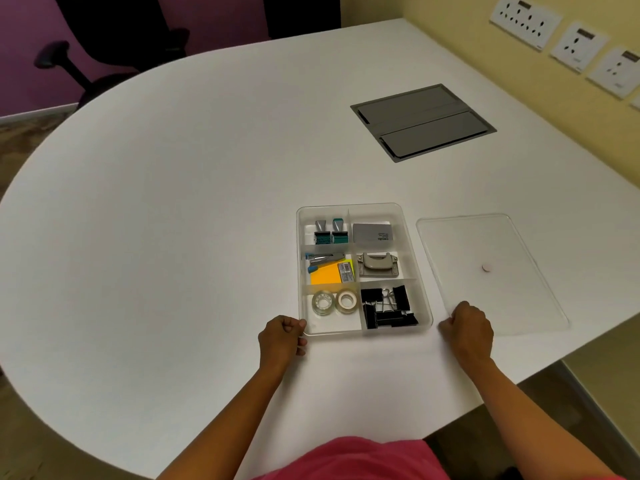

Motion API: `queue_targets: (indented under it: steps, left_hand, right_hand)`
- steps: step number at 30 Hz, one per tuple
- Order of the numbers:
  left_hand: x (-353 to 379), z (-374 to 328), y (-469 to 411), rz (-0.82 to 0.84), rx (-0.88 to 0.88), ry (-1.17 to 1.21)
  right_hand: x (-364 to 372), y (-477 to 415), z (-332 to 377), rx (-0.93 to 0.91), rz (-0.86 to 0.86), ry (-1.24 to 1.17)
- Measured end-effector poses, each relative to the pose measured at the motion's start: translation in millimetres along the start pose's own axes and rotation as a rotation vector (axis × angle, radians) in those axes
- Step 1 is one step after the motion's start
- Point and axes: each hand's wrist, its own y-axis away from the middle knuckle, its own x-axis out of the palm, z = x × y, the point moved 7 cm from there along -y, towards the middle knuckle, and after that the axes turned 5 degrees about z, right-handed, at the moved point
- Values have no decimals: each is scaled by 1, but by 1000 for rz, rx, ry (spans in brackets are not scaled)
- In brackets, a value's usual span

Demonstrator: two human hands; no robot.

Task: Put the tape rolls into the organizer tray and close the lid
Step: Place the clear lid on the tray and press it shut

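A clear plastic organizer tray (pixel 412 244) sits on the white table. Two tape rolls lie flat side by side in its near-left compartment: a clear one (pixel 322 302) and a whitish one (pixel 347 301). The clear lid (pixel 485 244) lies flat on the table to the right of the tray, with a small round knob (pixel 486 267) on it. My left hand (pixel 281 341) is curled at the tray's near-left corner and touches its rim. My right hand (pixel 468 329) grips the lid's near-left corner.
The tray's other compartments hold two stamps (pixel 329 232), a grey box (pixel 372 233), a stapler and sticky notes (pixel 330 270), a hole punch (pixel 377 265) and black binder clips (pixel 386 308). A grey cable hatch (pixel 422 122) is set into the table farther back. The table edge runs close on the right.
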Motion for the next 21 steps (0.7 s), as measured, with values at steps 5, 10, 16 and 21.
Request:
queue_targets:
  steps: [5, 10, 16, 21]
  left_hand:
    - [0, -1, 2, -10, -1, 18]
    - [0, -2, 3, -19, 16, -13]
    - [-1, -3, 3, -25, 21, -15]
    - [-1, -3, 4, -22, 23, -18]
  right_hand:
    - [-10, 12, 7, -47, -103, 5]
    - [-39, 18, 19, -102, -254, -6]
    - [-77, 33, 44, -176, -407, -125]
    - [-95, 64, 68, -301, -515, -221]
